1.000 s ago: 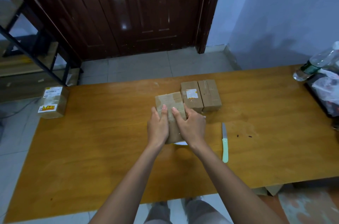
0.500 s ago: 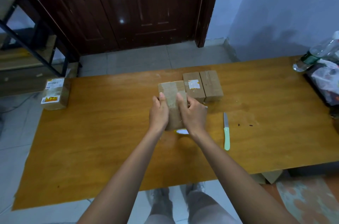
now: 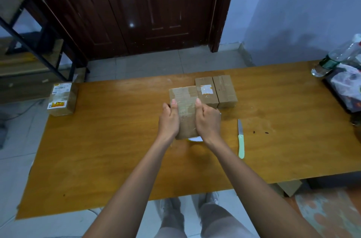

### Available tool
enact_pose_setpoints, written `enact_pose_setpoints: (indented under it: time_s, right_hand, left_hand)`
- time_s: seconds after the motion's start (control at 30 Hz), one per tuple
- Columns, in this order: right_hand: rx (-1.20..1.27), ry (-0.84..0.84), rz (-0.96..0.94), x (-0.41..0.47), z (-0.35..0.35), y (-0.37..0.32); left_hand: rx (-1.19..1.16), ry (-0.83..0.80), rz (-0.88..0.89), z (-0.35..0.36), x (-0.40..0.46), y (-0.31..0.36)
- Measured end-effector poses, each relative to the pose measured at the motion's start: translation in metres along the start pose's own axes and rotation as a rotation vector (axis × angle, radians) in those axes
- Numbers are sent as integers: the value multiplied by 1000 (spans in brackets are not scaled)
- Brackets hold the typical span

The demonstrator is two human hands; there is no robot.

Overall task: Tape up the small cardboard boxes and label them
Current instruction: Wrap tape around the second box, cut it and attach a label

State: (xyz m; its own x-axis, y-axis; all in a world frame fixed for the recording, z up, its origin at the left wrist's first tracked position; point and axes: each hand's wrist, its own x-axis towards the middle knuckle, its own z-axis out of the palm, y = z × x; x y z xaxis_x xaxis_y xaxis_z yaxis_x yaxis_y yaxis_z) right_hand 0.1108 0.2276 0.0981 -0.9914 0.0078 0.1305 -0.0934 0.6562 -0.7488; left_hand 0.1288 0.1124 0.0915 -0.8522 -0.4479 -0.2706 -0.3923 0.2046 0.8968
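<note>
Head view: you hold a small cardboard box (image 3: 185,109) above the tabletop (image 3: 109,140).
Your left hand (image 3: 169,120) and right hand (image 3: 208,120) grip its sides, fingers curled, thumbs on glossy tape.

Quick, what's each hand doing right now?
Left hand: grips the cardboard box, thumb on top.
Right hand: grips the same box.

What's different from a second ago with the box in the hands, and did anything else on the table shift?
Both hands slid apart on the held box: left hand and right hand now grip its side edges with thumbs on top, where a second ago the fingers lay flat over the taped middle. The two boxes behind, the knife and the labelled box stayed put.
</note>
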Motion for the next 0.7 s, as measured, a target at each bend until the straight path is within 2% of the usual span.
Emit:
enact_pose_setpoints:
  time_s: [0.1, 0.2, 0.3, 0.37, 0.43, 0.6, 0.7]
  right_hand:
    - [-113, -33, 19, 3, -5, -4]
    - [-191, -5, -24, 2, -9, -8]
    - [-20, -150, 7, -5, -5, -14]
    - [206, -281, 193, -6, -3, -15]
    - [408, -300, 342, -3, -5, -11]
    - [448, -258, 339, -1, 0, -1]
    - [400, -213, 318, -4, 5, -5]
  left_hand:
    - [-43, -15, -93, 0, -2, 5]
    - [14, 94, -59, -4, -2, 10]
    - [3, 101, -30, -6, -3, 14]
    - [-65, 63, 9, -6, -9, 15]
    - [-117, 31, 44, -5, -17, 15]
    - [-209, 83, 81, -2, -19, 12]
    - [-324, -2, 10, 2, -22, 12]
